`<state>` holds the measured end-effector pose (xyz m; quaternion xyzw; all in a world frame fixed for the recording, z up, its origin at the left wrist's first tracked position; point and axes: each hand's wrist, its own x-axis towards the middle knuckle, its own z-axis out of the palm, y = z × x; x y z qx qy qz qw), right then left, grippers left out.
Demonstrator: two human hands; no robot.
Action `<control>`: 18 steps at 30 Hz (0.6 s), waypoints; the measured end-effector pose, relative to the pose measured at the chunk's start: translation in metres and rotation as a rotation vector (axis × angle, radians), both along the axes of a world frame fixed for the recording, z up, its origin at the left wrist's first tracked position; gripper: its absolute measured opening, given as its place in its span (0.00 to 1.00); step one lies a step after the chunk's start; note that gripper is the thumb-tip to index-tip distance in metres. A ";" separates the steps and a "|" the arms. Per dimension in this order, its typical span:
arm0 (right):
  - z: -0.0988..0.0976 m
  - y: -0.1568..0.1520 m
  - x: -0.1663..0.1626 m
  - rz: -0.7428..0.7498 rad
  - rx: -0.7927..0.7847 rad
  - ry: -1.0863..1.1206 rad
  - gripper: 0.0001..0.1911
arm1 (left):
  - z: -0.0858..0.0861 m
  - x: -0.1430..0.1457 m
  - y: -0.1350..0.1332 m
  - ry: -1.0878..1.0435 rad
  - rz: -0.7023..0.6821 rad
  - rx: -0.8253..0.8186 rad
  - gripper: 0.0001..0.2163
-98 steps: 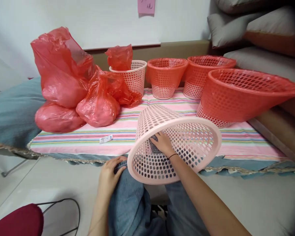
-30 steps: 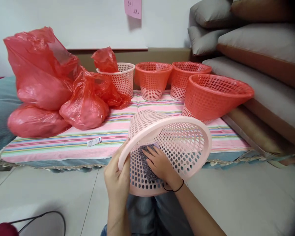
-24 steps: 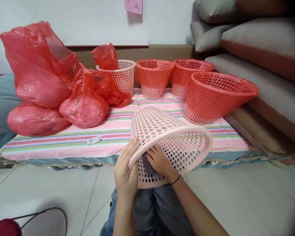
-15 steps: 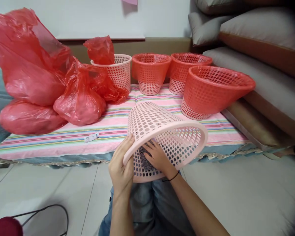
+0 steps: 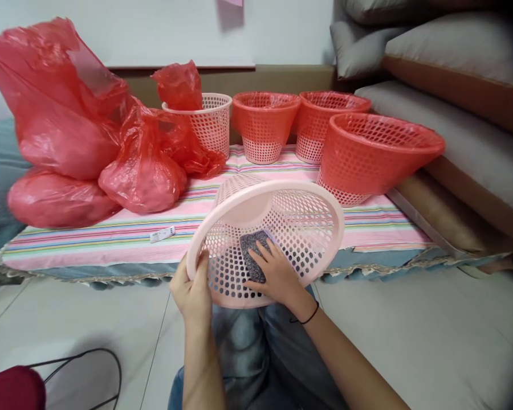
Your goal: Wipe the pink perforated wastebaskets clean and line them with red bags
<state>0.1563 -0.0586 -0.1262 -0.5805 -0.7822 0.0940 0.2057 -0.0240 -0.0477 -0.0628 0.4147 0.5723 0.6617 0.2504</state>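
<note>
A pale pink perforated basket (image 5: 299, 210) lies tilted over my lap with its mouth facing me. My left hand (image 5: 192, 290) grips its lower left rim from outside, fingers curled round the edge. My right hand (image 5: 276, 273) reaches inside the basket and presses a dark grey scouring pad (image 5: 252, 253) against the inner wall, fingers closed on the pad. A black band circles my right wrist.
Behind stands a low table with a striped cloth (image 5: 111, 236). It bears red plastic bags (image 5: 68, 125), a pale basket holding a red bag (image 5: 211, 122), three red-lined baskets (image 5: 367, 151) and a small white label (image 5: 162, 233). Grey cushions (image 5: 453, 51) are stacked at right; a red seat (image 5: 8, 390) sits lower left.
The basket has been turned so its mouth faces me more squarely. My left hand slid down to the lower left rim. My right hand stays inside on the pad.
</note>
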 end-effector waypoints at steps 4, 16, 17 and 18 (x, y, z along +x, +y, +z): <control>-0.005 0.008 -0.001 -0.042 -0.041 -0.029 0.40 | -0.014 -0.001 0.002 -0.049 -0.016 0.037 0.13; -0.024 0.005 -0.007 -0.007 -0.085 0.115 0.33 | -0.021 -0.015 0.000 0.140 -0.104 0.063 0.12; -0.023 0.002 -0.006 0.012 -0.093 0.136 0.33 | -0.022 -0.016 0.000 0.137 -0.111 0.065 0.12; -0.021 -0.003 -0.005 0.030 -0.108 0.155 0.33 | -0.022 -0.017 0.001 0.136 -0.114 0.069 0.12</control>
